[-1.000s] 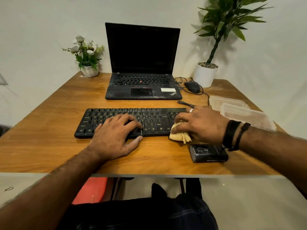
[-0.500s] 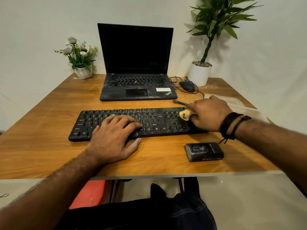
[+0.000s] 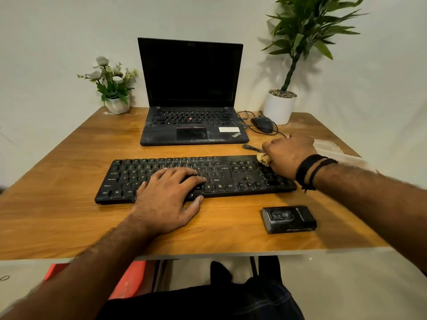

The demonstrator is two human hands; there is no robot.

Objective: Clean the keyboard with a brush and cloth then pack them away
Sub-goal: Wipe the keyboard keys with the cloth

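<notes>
Keyboard (image 3: 196, 177) lies across the middle of the table (image 3: 57, 172), and the cloth (image 3: 263, 158) has swept from its near right edge up to the far right corner, so the wipe is well underway on that end. Right hand (image 3: 288, 155) keeps a tight grip, fingers curled round the bunched cloth, wrist angled in. Left hand (image 3: 166, 197) stays flat on the keys, fingers straight, steadying.

Wooden table (image 3: 69, 158), plain white wall (image 3: 57, 31)
</notes>
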